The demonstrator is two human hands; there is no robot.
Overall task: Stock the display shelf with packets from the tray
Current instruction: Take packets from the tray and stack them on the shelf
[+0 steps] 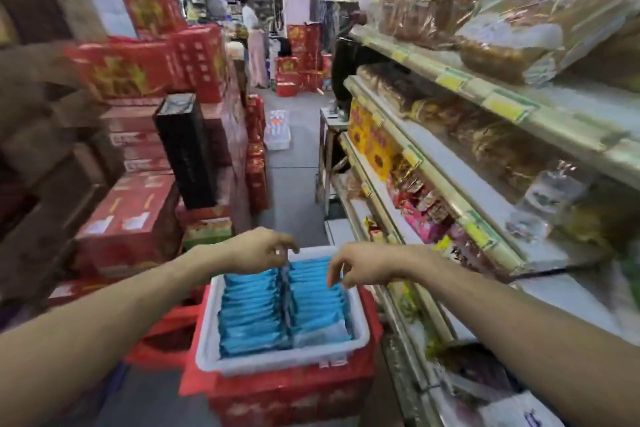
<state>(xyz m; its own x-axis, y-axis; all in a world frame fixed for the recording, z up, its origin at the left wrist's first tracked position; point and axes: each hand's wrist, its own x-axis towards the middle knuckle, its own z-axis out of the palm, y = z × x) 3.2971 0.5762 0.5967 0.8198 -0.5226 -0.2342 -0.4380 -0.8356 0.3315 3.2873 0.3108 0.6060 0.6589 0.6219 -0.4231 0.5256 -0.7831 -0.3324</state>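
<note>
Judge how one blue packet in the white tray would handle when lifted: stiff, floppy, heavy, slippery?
The blue packets look thin, soft-wrapped, so one probably flexes and feels light. Their glossy film may be slippery. Packed tightly on edge in the tray, neighbours might follow.

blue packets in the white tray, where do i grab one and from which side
Pinch the top edge, coming straight down. The blue packets sit packed tight in two rows, and the walls of the white tray block their sides, so only upper edges are free.
</note>
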